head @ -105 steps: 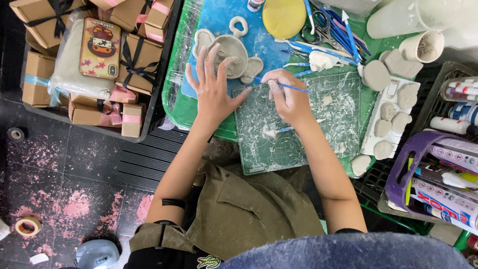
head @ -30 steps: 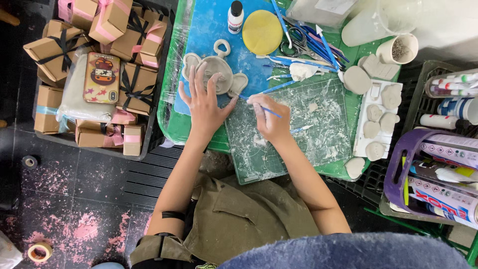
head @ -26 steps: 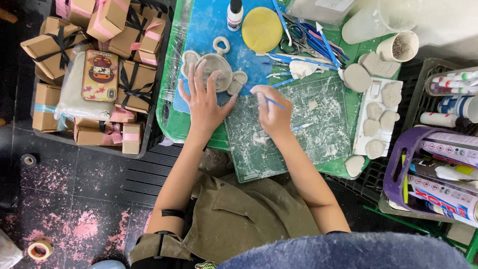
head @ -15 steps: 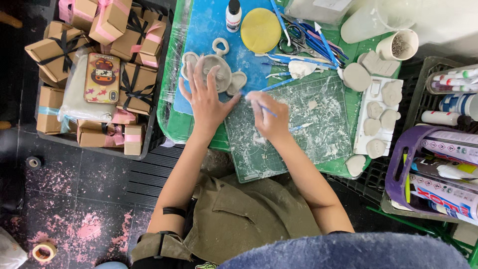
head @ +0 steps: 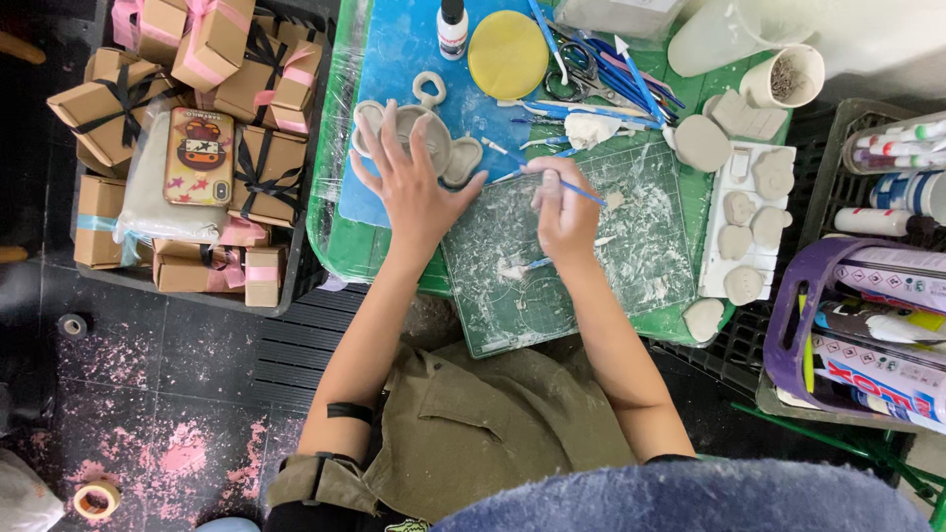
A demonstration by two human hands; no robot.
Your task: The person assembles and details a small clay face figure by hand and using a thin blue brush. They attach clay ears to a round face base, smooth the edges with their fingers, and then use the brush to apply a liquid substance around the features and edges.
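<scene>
My left hand [head: 414, 187] lies flat with fingers spread on a grey clay animal-head piece [head: 419, 133] that rests on a blue sheet [head: 404, 49]. My right hand [head: 562, 212] is closed around a thin blue-handled tool [head: 581, 190] over the green cutting mat [head: 591, 266], which is smeared with white clay. A second blue tool [head: 522, 266] with clay on its tip lies on the mat just left of my right wrist. A small clay ring [head: 428, 89] sits above the clay head.
A yellow round sponge [head: 507, 54], a small bottle [head: 452, 28], scissors and several blue tools lie at the back. Clay shapes sit on a white tray [head: 714, 266] to the right. A crate of ribboned gift boxes [head: 197, 99] stands left; a purple basket [head: 788, 325] of tubes right.
The view has shifted slightly between frames. My left hand has stayed on the clay head. My right hand, with the blue tool, has kept to the mat's upper left with small movements.
</scene>
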